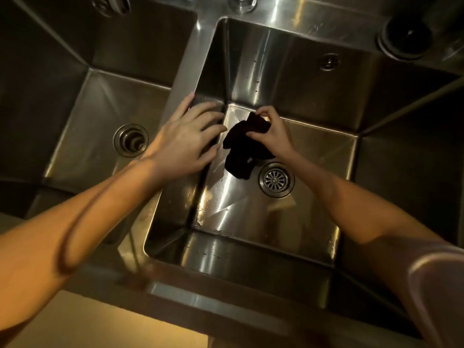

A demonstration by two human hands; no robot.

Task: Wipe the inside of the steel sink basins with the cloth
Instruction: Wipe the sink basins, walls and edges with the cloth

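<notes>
Steel basins gleam below me; my right hand [271, 133] pinches the dark cloth [242, 149] just above the right basin [313, 156] floor (near its drain [276, 180]), while my left hand [187, 141] lies flat and spread on the divider [185, 79] for support.

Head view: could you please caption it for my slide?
Right hand holds the dark cloth in the right basin; left hand rests on the divider.

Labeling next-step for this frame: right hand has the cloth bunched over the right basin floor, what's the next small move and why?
Probably press the cloth flat on the right basin floor and sweep toward the drain. The right hand only pinches it, bunched and hanging; droplets still show on the floor nearby. The left hand braces on the divider.
</notes>
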